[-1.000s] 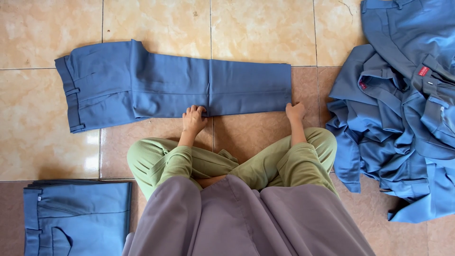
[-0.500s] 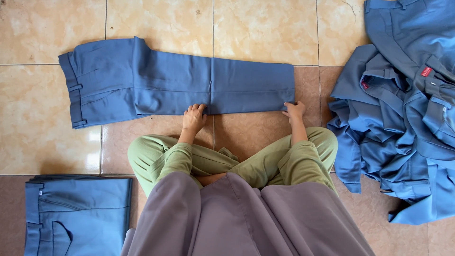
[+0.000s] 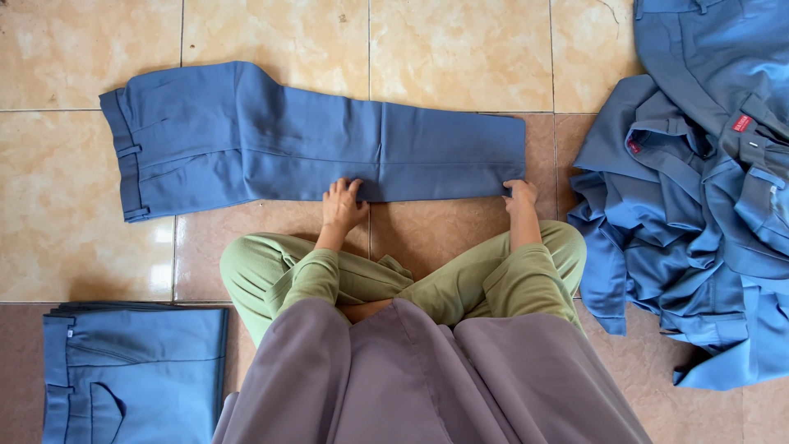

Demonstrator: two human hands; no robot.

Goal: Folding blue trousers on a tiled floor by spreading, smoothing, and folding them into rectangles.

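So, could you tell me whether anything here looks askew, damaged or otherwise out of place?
Nothing looks damaged. The blue trousers lie flat on the tiled floor, both hands at their near edge. Only the heap of blue garments at the right is rumpled and unsorted, unlike the folded stack at lower left.

Floor (image 3: 460, 49) is glossy tile, beige and tan with marbled veining, some tiles a bit darker and browner toward the middle and lower right. Thin dark grout lines (image 3: 369, 49) run across it in a grid. Light bounces off the shine in a bright patch on the left side (image 3: 160, 238). No walls or furniture in view, just floor.
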